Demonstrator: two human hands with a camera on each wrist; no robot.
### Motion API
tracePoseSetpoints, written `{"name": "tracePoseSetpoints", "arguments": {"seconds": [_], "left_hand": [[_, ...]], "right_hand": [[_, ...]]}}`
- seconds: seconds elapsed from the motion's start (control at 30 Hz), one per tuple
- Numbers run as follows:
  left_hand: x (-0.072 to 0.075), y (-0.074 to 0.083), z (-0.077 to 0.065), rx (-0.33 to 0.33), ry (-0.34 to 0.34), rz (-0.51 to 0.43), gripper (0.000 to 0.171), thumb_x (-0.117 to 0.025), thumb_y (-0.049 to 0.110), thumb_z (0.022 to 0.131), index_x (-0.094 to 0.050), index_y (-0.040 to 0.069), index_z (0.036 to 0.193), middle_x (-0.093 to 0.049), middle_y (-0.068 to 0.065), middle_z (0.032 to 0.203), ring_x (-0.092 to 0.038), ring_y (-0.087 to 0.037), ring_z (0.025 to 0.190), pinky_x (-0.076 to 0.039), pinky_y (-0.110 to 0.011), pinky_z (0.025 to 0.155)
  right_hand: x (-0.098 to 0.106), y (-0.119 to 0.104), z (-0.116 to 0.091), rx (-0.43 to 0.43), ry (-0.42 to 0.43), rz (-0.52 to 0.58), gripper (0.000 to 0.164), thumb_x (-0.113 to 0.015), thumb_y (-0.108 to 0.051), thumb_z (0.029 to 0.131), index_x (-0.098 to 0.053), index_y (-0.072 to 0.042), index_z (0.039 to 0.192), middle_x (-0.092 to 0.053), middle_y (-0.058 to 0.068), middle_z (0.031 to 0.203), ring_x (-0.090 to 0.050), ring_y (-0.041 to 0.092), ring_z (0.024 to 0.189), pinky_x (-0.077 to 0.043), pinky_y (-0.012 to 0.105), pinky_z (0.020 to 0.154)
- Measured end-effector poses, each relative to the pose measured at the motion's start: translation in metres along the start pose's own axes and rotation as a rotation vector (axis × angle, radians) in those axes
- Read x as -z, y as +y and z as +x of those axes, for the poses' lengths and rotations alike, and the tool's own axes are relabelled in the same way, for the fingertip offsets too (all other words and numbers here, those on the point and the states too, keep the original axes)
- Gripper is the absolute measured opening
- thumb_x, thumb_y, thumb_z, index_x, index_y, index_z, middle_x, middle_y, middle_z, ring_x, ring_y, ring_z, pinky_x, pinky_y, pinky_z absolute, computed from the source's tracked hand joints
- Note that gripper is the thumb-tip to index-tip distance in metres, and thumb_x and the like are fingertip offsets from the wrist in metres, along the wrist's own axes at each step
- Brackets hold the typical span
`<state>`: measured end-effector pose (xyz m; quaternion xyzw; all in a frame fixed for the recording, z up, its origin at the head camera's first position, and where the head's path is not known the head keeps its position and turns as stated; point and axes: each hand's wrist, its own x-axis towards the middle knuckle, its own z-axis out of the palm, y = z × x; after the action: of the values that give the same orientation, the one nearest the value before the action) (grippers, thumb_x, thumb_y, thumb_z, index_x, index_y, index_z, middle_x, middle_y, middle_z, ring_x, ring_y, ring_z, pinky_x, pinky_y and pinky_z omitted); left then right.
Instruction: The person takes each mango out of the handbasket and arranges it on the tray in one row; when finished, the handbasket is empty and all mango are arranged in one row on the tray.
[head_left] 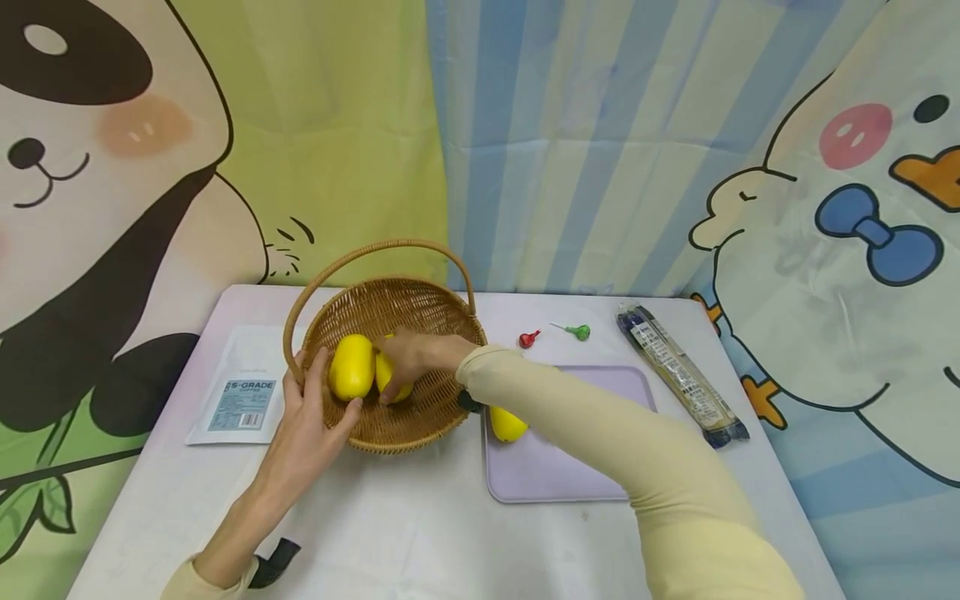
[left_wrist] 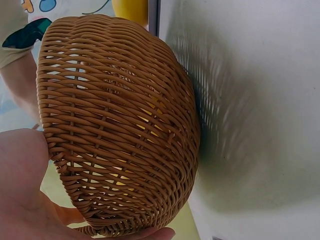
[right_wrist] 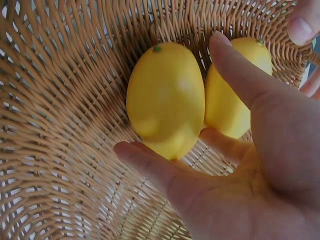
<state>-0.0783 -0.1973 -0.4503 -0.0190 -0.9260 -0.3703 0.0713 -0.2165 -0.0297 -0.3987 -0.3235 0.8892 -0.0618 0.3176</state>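
Note:
A brown wicker basket (head_left: 397,300) with an arched handle tilts on the table, its opening toward me. My left hand (head_left: 307,425) grips its left rim, the thumb on the inner side; the left wrist view shows fingers along the woven outside (left_wrist: 120,120). Two smooth yellow mango-like fruits lie side by side inside, a left one (head_left: 352,368) and a right one (head_left: 383,369). My right hand (head_left: 416,354) reaches into the basket, fingers spread loosely around the right fruit (right_wrist: 167,100), with the thumb between the two fruits in the right wrist view.
A lilac tray (head_left: 555,479) right of the basket bears another yellow fruit (head_left: 507,423), partly under my right sleeve. Behind it lie small red (head_left: 528,339) and green (head_left: 579,332) items. A long dark package (head_left: 678,371) lies far right, a white coffee pouch (head_left: 243,392) left.

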Motion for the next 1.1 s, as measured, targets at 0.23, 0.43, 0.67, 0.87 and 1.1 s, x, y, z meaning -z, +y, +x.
{"name": "tracePoseSetpoints", "arguments": {"seconds": [0.23, 0.43, 0.67, 0.87, 1.1], "left_hand": [[0.001, 0.0, -0.001, -0.005, 0.0, -0.008, 0.086, -0.064, 0.033, 0.099, -0.011, 0.013, 0.164, -0.002, -0.031, 0.164, -0.054, -0.049, 0.117, -0.054, -0.059, 0.087], [0.0, -0.001, -0.001, -0.019, 0.014, 0.002, 0.086, -0.066, 0.03, 0.098, -0.013, 0.011, 0.163, -0.004, -0.033, 0.163, -0.057, -0.047, 0.11, -0.055, -0.053, 0.08], [0.0, 0.0, -0.001, -0.009, 0.008, -0.002, 0.087, -0.065, 0.031, 0.098, -0.011, 0.012, 0.164, -0.003, -0.033, 0.163, -0.056, -0.048, 0.112, -0.055, -0.054, 0.081], [0.001, 0.001, -0.002, -0.005, 0.003, -0.008, 0.086, -0.065, 0.031, 0.099, -0.012, 0.012, 0.164, -0.002, -0.032, 0.163, -0.055, -0.05, 0.116, -0.054, -0.059, 0.086], [0.001, 0.001, -0.001, -0.006, 0.004, -0.017, 0.086, -0.065, 0.029, 0.098, -0.012, 0.011, 0.163, -0.003, -0.033, 0.163, -0.053, -0.052, 0.119, -0.052, -0.061, 0.089]], "right_hand": [[-0.009, -0.003, 0.004, -0.037, 0.063, 0.032, 0.103, -0.083, -0.038, 0.084, -0.02, -0.017, 0.163, -0.029, 0.019, 0.16, -0.048, 0.024, 0.135, -0.047, 0.04, 0.108], [-0.014, -0.005, 0.005, -0.059, 0.098, 0.078, 0.102, -0.084, -0.035, 0.084, -0.02, -0.016, 0.162, -0.029, 0.021, 0.158, -0.056, 0.022, 0.121, -0.052, 0.034, 0.099], [-0.014, -0.005, 0.005, -0.055, 0.114, 0.059, 0.092, -0.08, -0.03, 0.089, -0.025, -0.015, 0.161, -0.037, 0.02, 0.153, -0.057, 0.018, 0.109, -0.053, 0.029, 0.088], [-0.012, -0.007, 0.006, -0.063, 0.108, 0.08, 0.096, -0.082, -0.028, 0.086, -0.024, -0.014, 0.161, -0.029, 0.025, 0.159, -0.059, 0.02, 0.11, -0.054, 0.031, 0.089], [-0.014, -0.007, 0.007, -0.073, 0.117, 0.078, 0.098, -0.085, -0.025, 0.084, -0.024, -0.015, 0.161, -0.025, 0.025, 0.16, -0.06, 0.021, 0.109, -0.054, 0.03, 0.086]]}}
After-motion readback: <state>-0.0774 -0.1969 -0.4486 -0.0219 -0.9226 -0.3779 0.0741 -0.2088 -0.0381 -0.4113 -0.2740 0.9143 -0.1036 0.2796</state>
